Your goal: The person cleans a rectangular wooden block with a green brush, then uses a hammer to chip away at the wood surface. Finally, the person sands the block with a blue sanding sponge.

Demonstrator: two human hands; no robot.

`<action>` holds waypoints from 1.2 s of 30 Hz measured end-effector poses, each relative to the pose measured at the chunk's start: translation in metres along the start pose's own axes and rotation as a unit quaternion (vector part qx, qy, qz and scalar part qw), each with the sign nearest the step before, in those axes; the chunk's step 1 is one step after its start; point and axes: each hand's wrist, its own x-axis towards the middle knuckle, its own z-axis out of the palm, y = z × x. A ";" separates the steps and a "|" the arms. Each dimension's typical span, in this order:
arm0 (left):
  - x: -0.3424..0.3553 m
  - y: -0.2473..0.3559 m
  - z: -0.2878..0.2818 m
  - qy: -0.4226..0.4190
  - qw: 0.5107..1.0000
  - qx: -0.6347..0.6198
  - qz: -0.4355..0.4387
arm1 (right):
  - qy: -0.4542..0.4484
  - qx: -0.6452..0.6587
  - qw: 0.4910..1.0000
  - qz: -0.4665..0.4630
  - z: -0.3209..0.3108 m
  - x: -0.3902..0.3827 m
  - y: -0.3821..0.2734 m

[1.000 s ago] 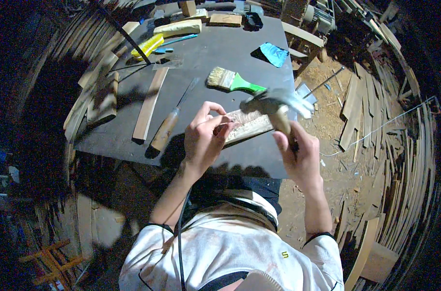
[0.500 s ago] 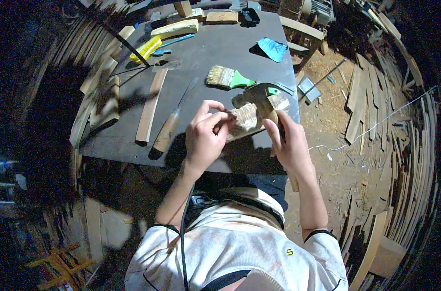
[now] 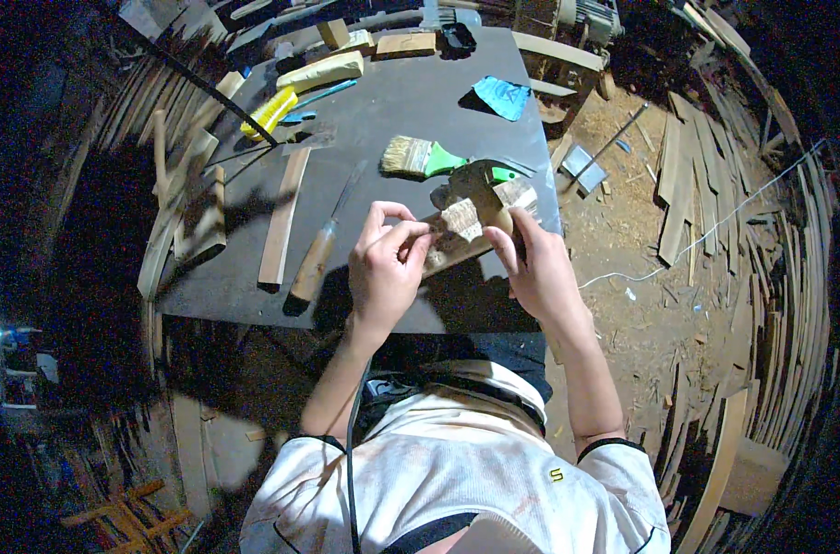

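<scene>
A piece of wood (image 3: 454,259) lies at the near right of the metal-topped table, with a pale, rough, chipped patch (image 3: 461,221) on it. At its left end my left hand (image 3: 388,268) is closed in a pinch, thumb against fingertips; what it pinches is too small to make out. My right hand (image 3: 545,272) grips a hammer by its wooden handle. The hammer's dark head (image 3: 475,178) is over the far side of the wood. Just beyond lies a flat paintbrush (image 3: 443,161) with a green handle. Left of my left hand rests a wood-handled chisel (image 3: 313,264).
A wooden strip (image 3: 284,217) lies left of the chisel. Farther back are a yellow brush (image 3: 270,113), wood blocks (image 3: 321,72) and a blue packet (image 3: 503,96). A long-handled dustpan (image 3: 583,170) stands on the sawdust-strewn floor, near stacked boards (image 3: 702,185).
The whole view has shifted slightly. The hammer's head has moved a little away from the rough patch, showing more of it. My left hand keeps its pinch at the wood.
</scene>
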 end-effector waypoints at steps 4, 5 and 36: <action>-0.001 0.001 -0.002 -0.003 1.000 -0.012 0.004 | 0.011 0.000 1.000 -0.023 0.002 -0.001 0.003; -0.001 0.003 -0.003 -0.006 1.000 -0.008 -0.001 | 0.007 -0.001 1.000 -0.009 0.002 -0.001 0.001; 0.006 -0.003 -0.003 0.054 0.997 -0.043 0.036 | 0.002 -0.010 1.000 0.002 0.001 -0.001 0.000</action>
